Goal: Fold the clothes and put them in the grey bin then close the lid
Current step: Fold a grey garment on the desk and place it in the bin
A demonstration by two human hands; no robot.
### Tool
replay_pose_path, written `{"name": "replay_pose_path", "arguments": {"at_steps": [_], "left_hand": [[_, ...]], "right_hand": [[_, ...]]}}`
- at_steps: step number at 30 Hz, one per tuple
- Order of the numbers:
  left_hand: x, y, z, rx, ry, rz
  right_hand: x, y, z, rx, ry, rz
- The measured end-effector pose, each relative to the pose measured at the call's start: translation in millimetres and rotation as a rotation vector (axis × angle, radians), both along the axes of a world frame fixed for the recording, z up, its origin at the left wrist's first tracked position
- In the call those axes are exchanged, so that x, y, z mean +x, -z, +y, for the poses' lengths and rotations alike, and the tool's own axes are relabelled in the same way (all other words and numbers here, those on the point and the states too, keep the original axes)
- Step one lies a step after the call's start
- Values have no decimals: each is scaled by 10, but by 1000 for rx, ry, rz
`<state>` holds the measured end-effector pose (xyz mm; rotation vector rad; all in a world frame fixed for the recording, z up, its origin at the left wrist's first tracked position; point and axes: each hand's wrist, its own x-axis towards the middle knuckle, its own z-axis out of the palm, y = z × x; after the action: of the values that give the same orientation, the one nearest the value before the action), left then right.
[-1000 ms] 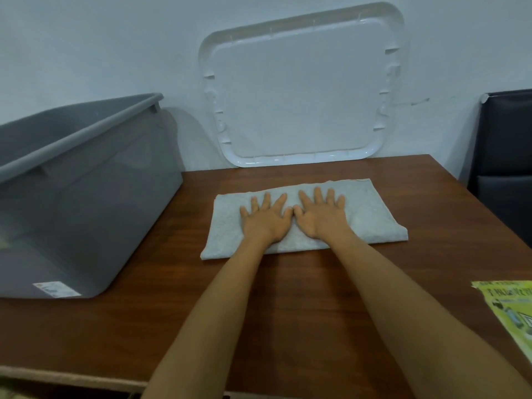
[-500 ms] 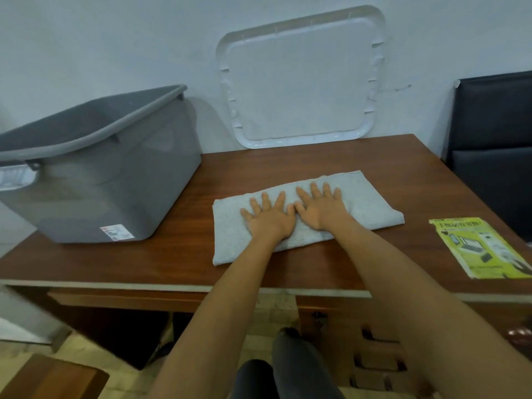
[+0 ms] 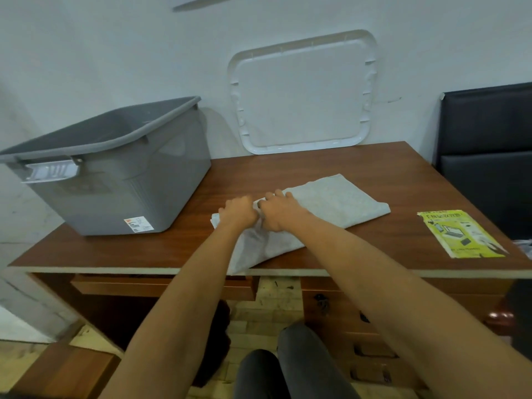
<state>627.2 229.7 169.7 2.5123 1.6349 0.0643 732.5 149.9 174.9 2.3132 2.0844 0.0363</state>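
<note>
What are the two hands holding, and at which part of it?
The left hand and the right hand both grip the grey cloth at its left end.

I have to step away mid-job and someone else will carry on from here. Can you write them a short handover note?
Left hand: grips the left end of the grey cloth.
Right hand: grips the same end, close beside the left hand.
Grey cloth: partly folded on the table, near corner reaching the front edge.
Grey bin: open, on the table's left.
White lid: off, leaning against the wall.
Done: first folds.
Left: finish folding, put the cloth in the bin, close the lid.
</note>
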Motion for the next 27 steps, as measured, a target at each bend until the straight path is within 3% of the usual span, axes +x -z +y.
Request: {"name": "replay_pose_path", "arguments": {"at_steps": [6, 11, 21, 23, 27], "left_hand": [[-613, 176, 166, -10, -103, 12], [-844, 178, 223, 68, -80, -54], [-843, -22, 192, -338, -368, -722], [-835, -42, 167, -351, -393, -777], [-761, -40, 151, -328, -436, -967]], "right_hand": [[-514, -44, 34, -74, 35, 296], [-826, -72, 47, -204, -4, 370], [-1073, -288, 25, -766, 216, 341], [-1068, -298, 77, -764, 271, 410], [-903, -433, -1, -672, 143, 524]]}}
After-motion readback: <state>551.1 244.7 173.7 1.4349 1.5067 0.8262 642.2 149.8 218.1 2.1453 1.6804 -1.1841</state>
